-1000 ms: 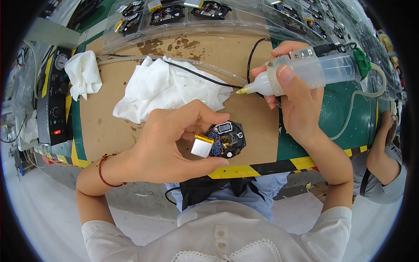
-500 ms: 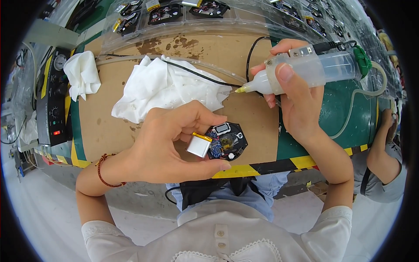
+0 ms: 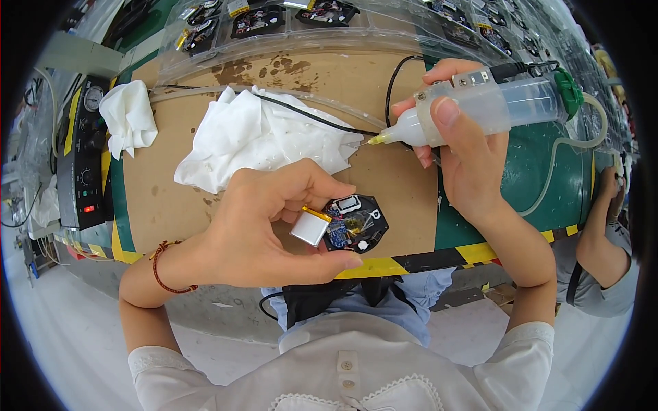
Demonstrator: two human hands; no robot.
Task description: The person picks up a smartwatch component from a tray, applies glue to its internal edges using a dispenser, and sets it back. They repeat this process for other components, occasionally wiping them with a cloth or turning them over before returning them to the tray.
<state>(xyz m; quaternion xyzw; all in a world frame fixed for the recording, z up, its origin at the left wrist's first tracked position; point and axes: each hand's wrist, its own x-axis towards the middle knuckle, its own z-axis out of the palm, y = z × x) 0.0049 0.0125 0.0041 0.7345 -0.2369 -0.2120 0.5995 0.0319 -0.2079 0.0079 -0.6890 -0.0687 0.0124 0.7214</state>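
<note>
Between the thumb and fingers of my left hand [image 3: 274,229] is a black device housing [image 3: 370,222] with its inside facing up. A blue circuit board [image 3: 338,234] shows in it, and a silver pouch battery [image 3: 310,227] with a yellow edge sticks out toward my palm. My right hand [image 3: 469,147] is wrapped round a clear dispensing syringe [image 3: 490,108] with a green cap [image 3: 569,94]. Its yellow-hubbed needle tip [image 3: 377,139] points left, above and apart from the housing, near a crumpled white cloth [image 3: 267,140].
Brown cardboard [image 3: 404,178] covers the green bench mat [image 3: 534,164]. A black dispenser controller [image 3: 86,157] with a gauge stands at left beside a folded white cloth [image 3: 129,118]. Clear trays [image 3: 384,41] of similar housings line the back. A hose [image 3: 555,171] trails from the syringe. Another person's arm [image 3: 596,240] is at right.
The battery and housing have shifted very slightly in my left hand. My right hand and the syringe are almost where they were.
</note>
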